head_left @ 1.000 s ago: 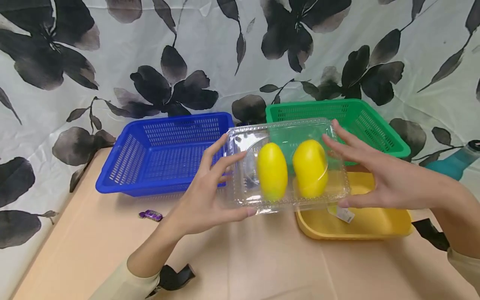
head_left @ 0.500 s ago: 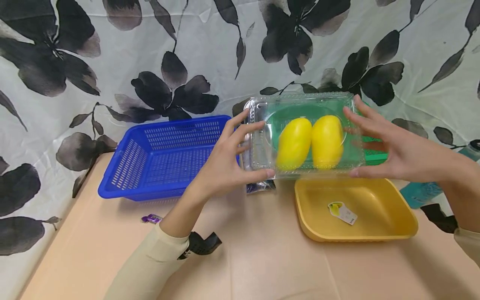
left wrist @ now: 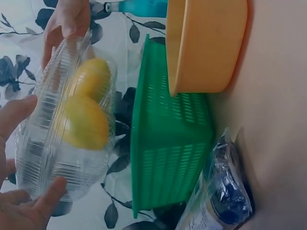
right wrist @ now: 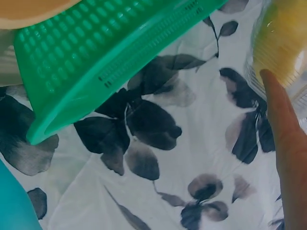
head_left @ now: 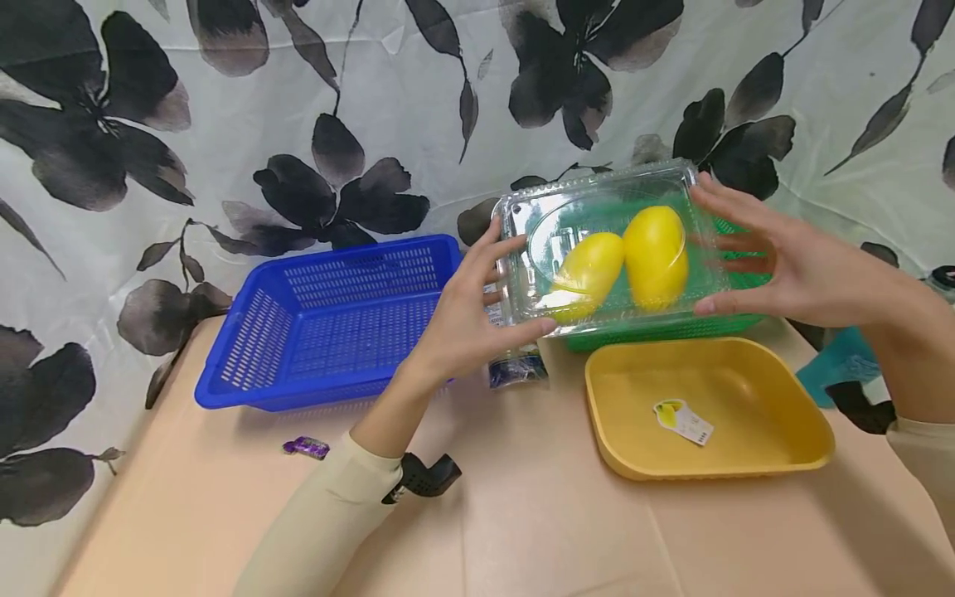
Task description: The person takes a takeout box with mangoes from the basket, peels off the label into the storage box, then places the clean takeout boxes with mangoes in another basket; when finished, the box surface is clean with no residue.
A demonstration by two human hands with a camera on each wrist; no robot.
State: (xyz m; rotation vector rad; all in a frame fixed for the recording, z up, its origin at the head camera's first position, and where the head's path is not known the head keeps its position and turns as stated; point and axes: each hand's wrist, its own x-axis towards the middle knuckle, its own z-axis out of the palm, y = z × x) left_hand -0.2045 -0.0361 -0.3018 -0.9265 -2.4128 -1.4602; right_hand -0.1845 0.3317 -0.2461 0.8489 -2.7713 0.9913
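Note:
Between both hands is a closed clear plastic clamshell container (head_left: 537, 217) with two yellow mangoes inside, a right one (head_left: 656, 259) and a left one (head_left: 593, 267) leaning against it. My left hand (head_left: 477, 308) grips its left end, thumb at the near edge and fingers along the side. The right end is held by my right hand (head_left: 802, 259) in a similar spread grip. Below lies the green basket (left wrist: 158, 139); the left wrist view shows a gap between it and the container. In the right wrist view only one finger (right wrist: 283, 120) of that hand shows, beside the plastic.
In front of the green basket stands a yellow tub (head_left: 716, 377) with a price tag (head_left: 684, 421) in it. A blue basket (head_left: 336, 327) is at left, a purple-wrapped candy (head_left: 306, 448) before it. A plastic packet (head_left: 517, 370) and a teal bottle (head_left: 843, 365) flank the green basket.
Both hands have carried the container away from me and rightward, from over the yellow tub's rim to over the green basket. The left mango has tipped over sideways inside.

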